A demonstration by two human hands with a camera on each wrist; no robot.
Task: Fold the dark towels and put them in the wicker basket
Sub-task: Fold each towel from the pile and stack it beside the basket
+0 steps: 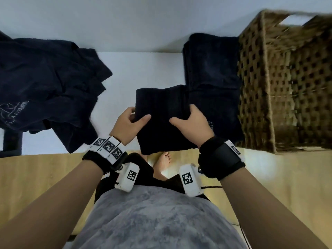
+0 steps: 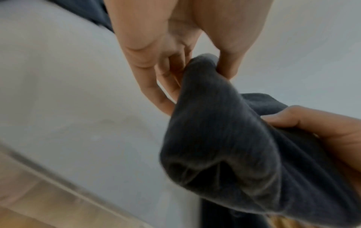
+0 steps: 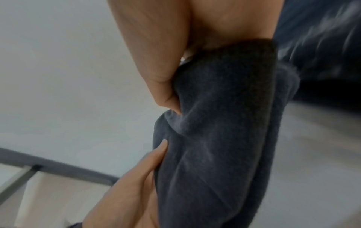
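Note:
A folded dark towel [image 1: 161,119] hangs in the air over the table's front edge, held by both hands. My left hand [image 1: 126,123] pinches its left side, thumb on top and fingers beneath. My right hand [image 1: 193,121] grips its right side the same way. The left wrist view shows the towel [image 2: 224,138] bunched between the thumb and fingers [image 2: 156,86]. In the right wrist view the towel [image 3: 218,131] runs down from the thumb. A wicker basket [image 1: 287,87] stands at the right; its inside is hidden.
A stack of folded dark towels [image 1: 212,72] lies just left of the basket. A heap of unfolded dark towels [image 1: 46,83] covers the left of the white table [image 1: 143,69]. Wooden floor [image 1: 36,177] and my bare foot [image 1: 163,164] lie below.

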